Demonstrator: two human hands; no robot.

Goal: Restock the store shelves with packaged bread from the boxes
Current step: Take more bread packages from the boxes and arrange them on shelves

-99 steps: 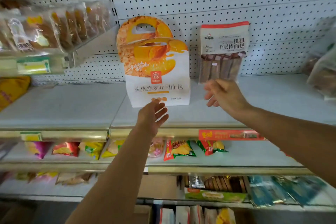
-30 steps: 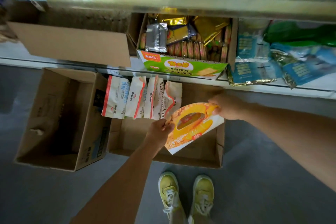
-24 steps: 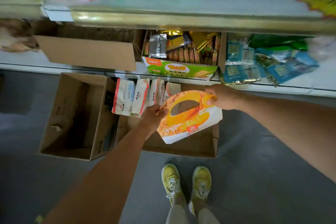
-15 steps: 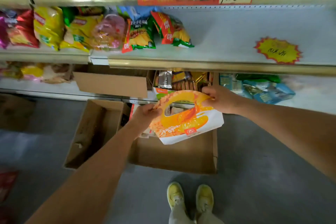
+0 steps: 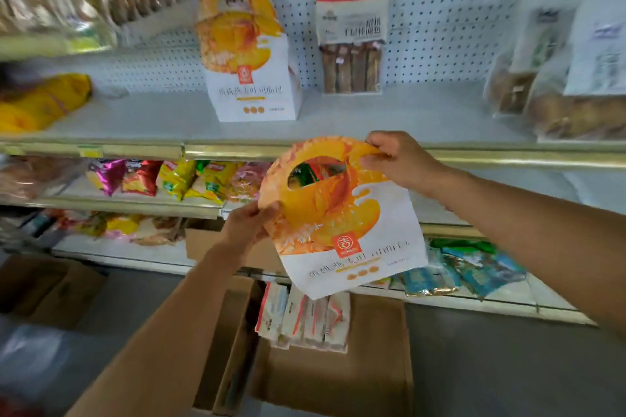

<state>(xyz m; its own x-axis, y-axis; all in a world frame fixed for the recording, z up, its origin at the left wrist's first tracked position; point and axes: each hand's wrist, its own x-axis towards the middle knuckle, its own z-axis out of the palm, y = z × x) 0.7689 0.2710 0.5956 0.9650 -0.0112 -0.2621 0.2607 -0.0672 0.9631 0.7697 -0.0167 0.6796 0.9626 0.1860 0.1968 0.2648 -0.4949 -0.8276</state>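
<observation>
From the head camera, both hands hold a flat orange-and-white bread package (image 5: 342, 220) in the air in front of the shelves: the left hand (image 5: 249, 225) pinches its lower left edge, and the right hand (image 5: 399, 161) pinches the top of its cut-out handle. On the upper shelf (image 5: 389, 115) behind it stand a matching bread box (image 5: 249, 54) and a bag of bread sticks (image 5: 352, 41), near each other. Below the held package, more white bread packs (image 5: 305, 318) stand upright in an open cardboard box (image 5: 338, 379) on the floor.
</observation>
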